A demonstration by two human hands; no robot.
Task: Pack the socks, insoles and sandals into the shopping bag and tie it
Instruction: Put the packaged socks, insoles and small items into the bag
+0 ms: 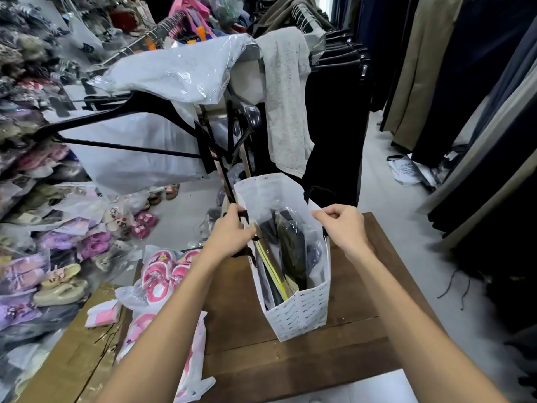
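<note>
On the table: a white shopping bag stands upright on the brown wooden table, toward its far edge, mouth open.
Left hand: the left hand is closed on the bag's left rim, where a black handle strap shows; fingers curled tight around it.
Right hand: the right hand pinches the right rim between thumb and fingers, closed on the paper; whether it also has the right strap I cannot tell.
Inside the bag: dark goods in clear plastic wrap and flat packets with a yellow edge, likely the insoles; which are socks is hard to tell.
Left out: pink children's sandals in plastic lie at the table's left edge, just beside the bag, and a small pink packet sits on the gold-coloured surface left of the table.
Done: part of the packing, judging by the filled bag.
Left to do: the pink sandals probably have to go in, if they belong to the order; the tying is not yet done, the mouth being held wide.
</note>
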